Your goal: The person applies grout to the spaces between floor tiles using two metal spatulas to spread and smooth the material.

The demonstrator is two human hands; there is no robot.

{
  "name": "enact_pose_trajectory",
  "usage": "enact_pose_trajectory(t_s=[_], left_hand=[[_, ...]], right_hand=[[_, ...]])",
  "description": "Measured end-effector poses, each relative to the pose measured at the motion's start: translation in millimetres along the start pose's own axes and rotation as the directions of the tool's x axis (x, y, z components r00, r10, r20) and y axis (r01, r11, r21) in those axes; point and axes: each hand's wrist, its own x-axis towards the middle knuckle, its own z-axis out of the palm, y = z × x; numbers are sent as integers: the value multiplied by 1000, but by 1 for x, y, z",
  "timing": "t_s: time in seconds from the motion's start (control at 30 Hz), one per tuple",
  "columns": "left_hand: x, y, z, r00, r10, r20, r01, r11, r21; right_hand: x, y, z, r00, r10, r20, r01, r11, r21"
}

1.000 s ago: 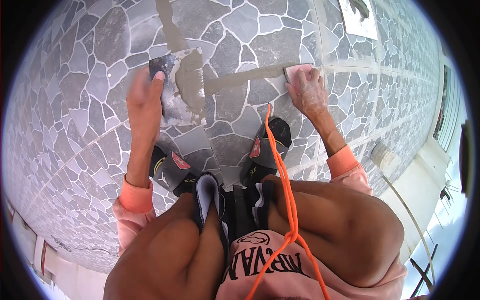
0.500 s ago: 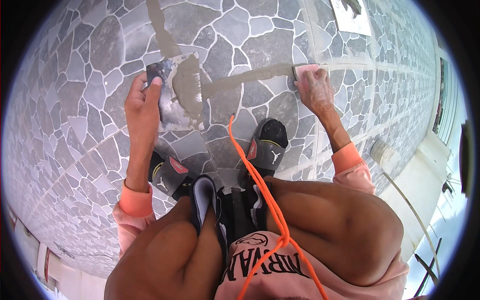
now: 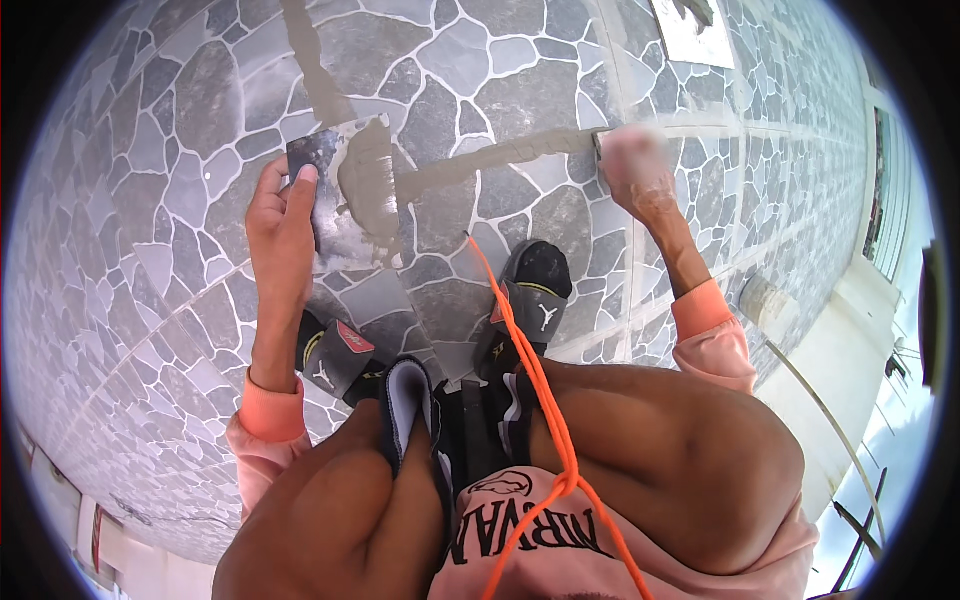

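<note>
My left hand (image 3: 280, 225) grips a thin, dark-edged metal plate (image 3: 330, 235) by its left side, thumb on top. A lump of wet grey grout (image 3: 368, 190) covers the plate's right half. Over on the right, my right hand (image 3: 643, 185) is closed on a small, pinkish flat spreader (image 3: 603, 145); its fingers are blurred, and most of the tool is hidden under them. The spreader is at the right end of a grey grout strip (image 3: 500, 157) along a tile joint. Another grout strip (image 3: 318, 75) runs from beyond the plate toward the far edge.
Stone-patterned grey tiles (image 3: 440, 110) cover the floor. A white board (image 3: 695, 40) with a grout smear lies far right. A pale round object (image 3: 768, 298) is right of my sleeve. My sandalled feet (image 3: 535, 290) and an orange cord (image 3: 540, 380) are close in front.
My right hand has shifted slightly right along the joint with the spreader. The plate in my left hand has moved a little left and nearer to me.
</note>
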Motion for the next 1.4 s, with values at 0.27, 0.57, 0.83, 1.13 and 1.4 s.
enact_pose_trajectory(t_s=[0.27, 0.57, 0.83, 1.13, 1.4], left_hand=[[-3, 6, -2, 1000, -10, 2, 10, 999, -48], [0, 1, -6, 1000, -1, -21, 1, 1000, -5], [3, 6, -17, 998, -8, -58, 7, 1000, -10], [15, 7, -44, 990, -3, -143, 3, 1000, -2], [24, 10, -66, 984, 34, -174, -36, 999, -3]], right_hand=[[5, 13, -3, 972, 56, -227, -21, 988, 155], [10, 56, -36, 986, 151, 77, -164, 963, 212], [51, 87, -21, 986, 116, 119, -136, 976, 172], [42, -3, -20, 933, 286, 216, -350, 861, 368], [12, -151, -12, 994, -109, 25, 91, 915, 394]])
